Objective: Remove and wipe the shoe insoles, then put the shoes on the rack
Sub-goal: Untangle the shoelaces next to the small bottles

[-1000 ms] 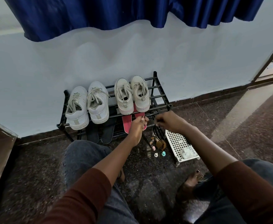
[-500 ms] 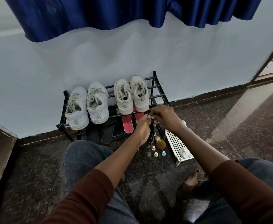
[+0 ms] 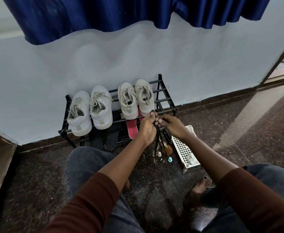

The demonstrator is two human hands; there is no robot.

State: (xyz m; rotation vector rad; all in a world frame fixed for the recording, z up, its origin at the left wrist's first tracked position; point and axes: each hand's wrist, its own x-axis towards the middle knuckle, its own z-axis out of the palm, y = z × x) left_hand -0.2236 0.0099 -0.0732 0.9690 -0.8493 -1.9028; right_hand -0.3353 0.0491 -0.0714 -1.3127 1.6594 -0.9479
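Shoes (image 3: 107,107) on rack (image 3: 161,105) | left hand (image 3: 148,127), right hand (image 3: 173,123) – both pinch black cords (image 3: 158,142) | white tray (image 3: 183,147) beside

Both hands meet, fingers curled

The left hand (image 3: 147,128) and right hand (image 3: 172,124) reach forward from rust-sleeved forearms, fingertips close together, each pinching dark cords (image 3: 159,140) that hang below them. Knees in grey jeans flank the arms; a bare foot shows lower right.

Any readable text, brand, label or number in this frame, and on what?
None can be read.
Four pale lace-up sneakers on the black metal shoe rack: no legible brand.
Small pastel-capped bottles on the floor: too small to tell any label.
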